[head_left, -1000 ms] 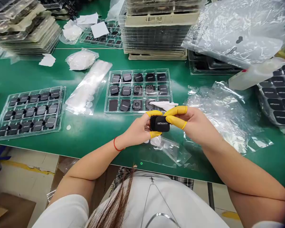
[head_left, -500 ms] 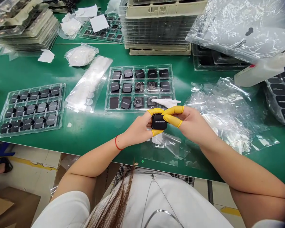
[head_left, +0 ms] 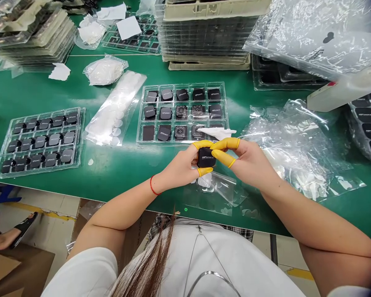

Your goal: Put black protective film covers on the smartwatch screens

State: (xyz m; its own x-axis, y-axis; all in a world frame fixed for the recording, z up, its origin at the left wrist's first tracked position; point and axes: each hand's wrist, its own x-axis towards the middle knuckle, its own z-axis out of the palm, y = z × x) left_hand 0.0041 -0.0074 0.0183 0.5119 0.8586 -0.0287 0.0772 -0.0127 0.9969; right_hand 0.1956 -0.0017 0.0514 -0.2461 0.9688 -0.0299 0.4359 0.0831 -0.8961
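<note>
Well, at the far left of the green table (head_left: 117,169), a clear tray (head_left: 81,140) lies a little askew, with black pieces (head_left: 55,140) set in three rows of five. Behind it rises a stack of trays (head_left: 54,39), with a torn white paper (head_left: 59,71) lying near its foot. Next along come a plump clear bag (head_left: 105,71) filled with something white and, slanting past it, a clear strip (head_left: 111,109) carrying pale round stickers. Farther back, a white square of paper (head_left: 129,27) lies over a back tray (head_left: 123,48).

In the middle sits a second tray (head_left: 173,123), also of three rows of five; several compartments hold black pieces printed "HiFuture", while four show rounded-square pieces (head_left: 181,133) with a ring on them. A white tissue (head_left: 218,133) lies over its front right part, and a tall stack (head_left: 204,43) stands behind. Just in front of this tray, the held piece (head_left: 206,158) is up off the table, its "HiFuture" lettering toward the camera. The left grip (head_left: 184,165), fingertip and thumb sleeved in yellow and a red band (head_left: 153,186) at the wrist, is closed around its left side; the right grip (head_left: 249,161) pinches its upper right edge with yellow-sleeved thumb and finger. Below them lies clear film (head_left: 218,189).

To the right, crumpled clear plastic (head_left: 299,152) spreads out, a white bottle (head_left: 340,93) shows behind it near a large clear bag (head_left: 315,39), and more black pieces sit in rows at the edge.
</note>
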